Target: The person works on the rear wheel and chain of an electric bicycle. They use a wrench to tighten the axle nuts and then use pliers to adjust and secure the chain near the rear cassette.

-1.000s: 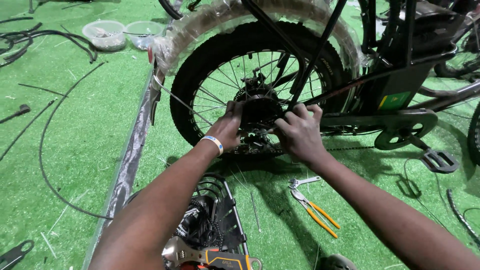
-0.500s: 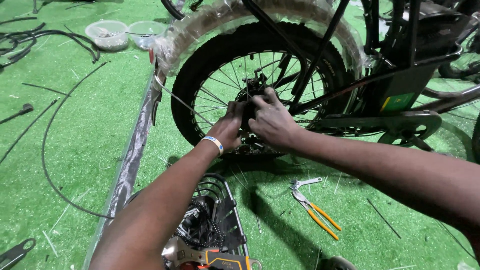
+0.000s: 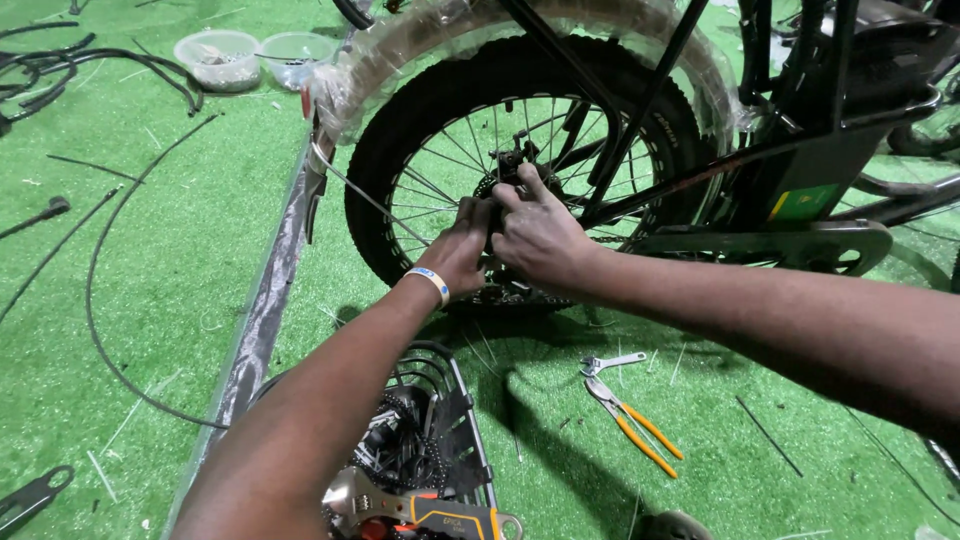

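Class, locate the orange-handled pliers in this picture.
In the head view, the orange-handled pliers lie on the green turf, lower right of centre, beside a small spanner, below the rear wheel.

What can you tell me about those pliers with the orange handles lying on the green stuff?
The pliers lie flat on the green turf, below and right of the bicycle wheel. They have grey metal jaws, which look closed, pointing up-left, and two slim orange handles that spread slightly toward the lower right. A small silver spanner lies just above the jaws; whether they touch is unclear. No hand touches the pliers: both hands, left and right, are up at the wheel's hub.
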